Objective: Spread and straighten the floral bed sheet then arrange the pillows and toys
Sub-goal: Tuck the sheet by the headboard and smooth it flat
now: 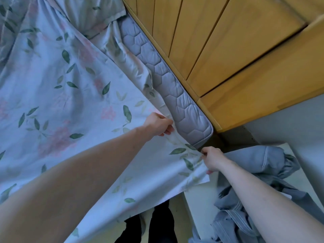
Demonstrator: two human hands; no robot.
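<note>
The floral bed sheet [57, 95], pale blue with green leaves and pink flowers, covers most of the bed and hangs over its near edge. Along its right side the grey quilted mattress [177, 100] lies bare up to the rounded corner. My left hand [158, 124] grips the sheet's edge beside that bare strip. My right hand [211, 159] pinches the same edge lower down, just below the mattress corner. A pillow [98, 13] in matching floral fabric lies at the top. No toys are in view.
A wooden headboard or panel wall [228, 50] runs along the mattress's right side. A white low surface [201, 204] at the lower right carries crumpled grey clothing [259, 172]. My dark trouser legs [149, 228] show below the hanging sheet.
</note>
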